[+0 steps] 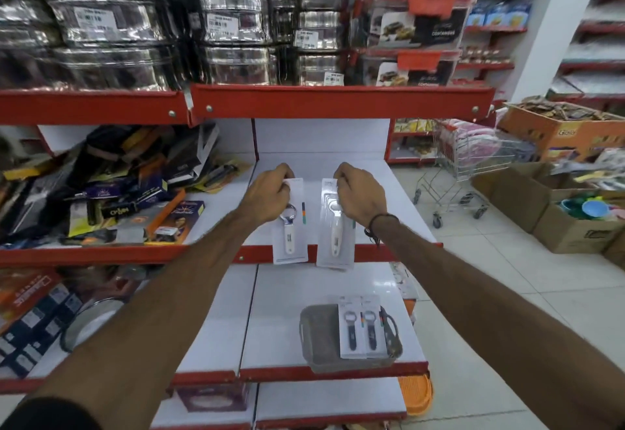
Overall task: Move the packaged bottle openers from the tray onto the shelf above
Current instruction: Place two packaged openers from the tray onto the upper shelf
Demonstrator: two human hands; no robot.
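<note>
My left hand grips the top of a packaged bottle opener with a white handle on a white card. My right hand grips the top of a second white-handled packaged opener. Both packs hang down over the red front edge of the white shelf. On the shelf below, a grey tray holds two more packaged openers with dark handles, lying side by side at its right end.
Boxed goods are piled on the shelf's left half. Steel containers fill the shelf above. A small shopping trolley and cardboard boxes stand on the tiled floor at right. An orange item sticks out below the tray shelf.
</note>
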